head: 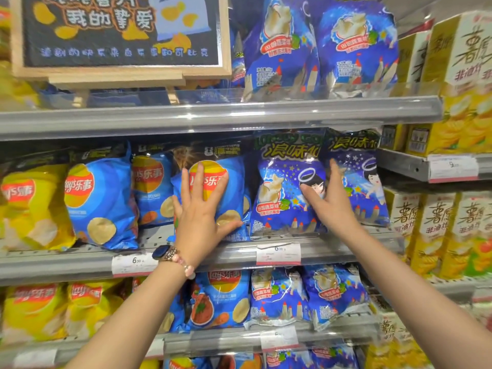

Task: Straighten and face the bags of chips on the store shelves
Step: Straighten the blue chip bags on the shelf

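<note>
On the middle shelf, my left hand lies flat with spread fingers against the front of a blue Lay's chip bag. My right hand sits between two dark blue star-printed bags: its thumb presses on the left one, and its fingers reach to the edge of the right one. Both dark blue bags stand upright, facing out. More blue Lay's bags and a yellow Lay's bag stand to the left, some tilted.
A framed chalkboard sign stands on the top shelf next to dark blue bags. The lower shelf holds yellow, blue and dark blue bags. Yellow and white boxed snacks fill the neighbouring shelves at right. Price tags hang on the shelf edges.
</note>
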The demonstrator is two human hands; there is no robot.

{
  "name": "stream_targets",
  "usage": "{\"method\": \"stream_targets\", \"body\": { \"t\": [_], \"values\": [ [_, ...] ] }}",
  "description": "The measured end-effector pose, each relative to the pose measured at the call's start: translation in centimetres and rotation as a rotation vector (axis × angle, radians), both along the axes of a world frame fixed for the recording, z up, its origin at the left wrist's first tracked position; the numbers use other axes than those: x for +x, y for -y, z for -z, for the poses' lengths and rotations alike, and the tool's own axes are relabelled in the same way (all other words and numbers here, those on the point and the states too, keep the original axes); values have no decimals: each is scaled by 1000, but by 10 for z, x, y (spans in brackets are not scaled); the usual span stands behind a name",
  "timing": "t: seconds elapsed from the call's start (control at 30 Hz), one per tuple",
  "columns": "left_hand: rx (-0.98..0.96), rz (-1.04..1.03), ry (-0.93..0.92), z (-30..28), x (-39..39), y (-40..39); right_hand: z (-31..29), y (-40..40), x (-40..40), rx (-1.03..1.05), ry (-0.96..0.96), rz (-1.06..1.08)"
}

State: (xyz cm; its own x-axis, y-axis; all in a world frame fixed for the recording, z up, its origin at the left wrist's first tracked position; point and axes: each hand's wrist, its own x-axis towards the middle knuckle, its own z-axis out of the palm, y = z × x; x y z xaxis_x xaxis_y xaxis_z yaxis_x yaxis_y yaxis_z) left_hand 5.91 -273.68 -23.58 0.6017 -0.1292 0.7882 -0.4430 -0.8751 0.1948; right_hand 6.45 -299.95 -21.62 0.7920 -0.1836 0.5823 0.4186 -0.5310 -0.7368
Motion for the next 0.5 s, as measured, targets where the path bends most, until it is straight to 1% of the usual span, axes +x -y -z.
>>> {"method": "stream_targets", "body": {
  "t": [0.07, 0.13, 0.2, 0.23, 0.37, 0.5],
  "values": [
    [3, -10, -15, 0, 2, 2, 9, -7, -13, -153, 197, 107],
    [14, -33, -21, -2, 2, 6, 18, -13, -16, -361, 316, 155],
    [33, -62, -38, -6, 2, 11, 26, -19, -11, -492, 299, 178],
    [44, -78, -52, -7, 2, 14, 28, -22, -10, -516, 259, 177],
    [97, -130, -93, -11, 2, 17, 28, -27, -7, -531, 153, 161],
    [120, -134, -121, -13, -1, 17, 24, -26, -8, -571, 127, 185]
  ]
}}
